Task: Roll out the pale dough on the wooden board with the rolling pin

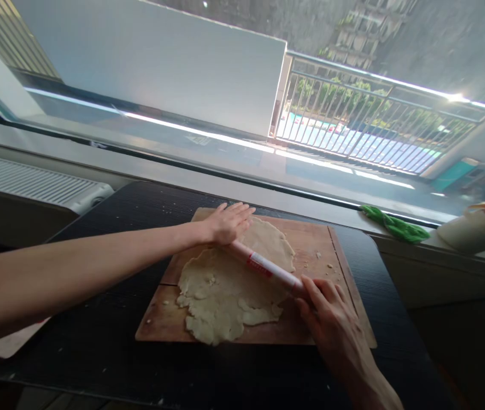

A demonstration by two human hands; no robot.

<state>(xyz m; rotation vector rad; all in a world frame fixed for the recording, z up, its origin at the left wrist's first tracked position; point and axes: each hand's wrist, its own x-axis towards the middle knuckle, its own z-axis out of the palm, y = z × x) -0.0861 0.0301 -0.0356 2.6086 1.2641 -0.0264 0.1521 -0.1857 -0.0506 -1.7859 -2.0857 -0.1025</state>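
A wide sheet of dough [220, 296] with ragged edges lies on a wooden board [157, 319]. Across it slants a rolling pin [274, 272] with a red-and-white label. My left hand [230, 222] rests its palm on the pin's far left end, its fingers stretched out flat over the dough's upper edge. At the near right end, my right hand [331, 313] has its fingers around the pin. The left end of the pin is hidden under my left palm, the right end under my right fingers.
The board lies on a black table [109, 256] dotted with flour specks. Dough crumbs [330, 266] are scattered on the board's right side. Beyond the table run a window sill with a green cloth [394, 224], a pale container [473, 230] and a radiator [32, 179] at left.
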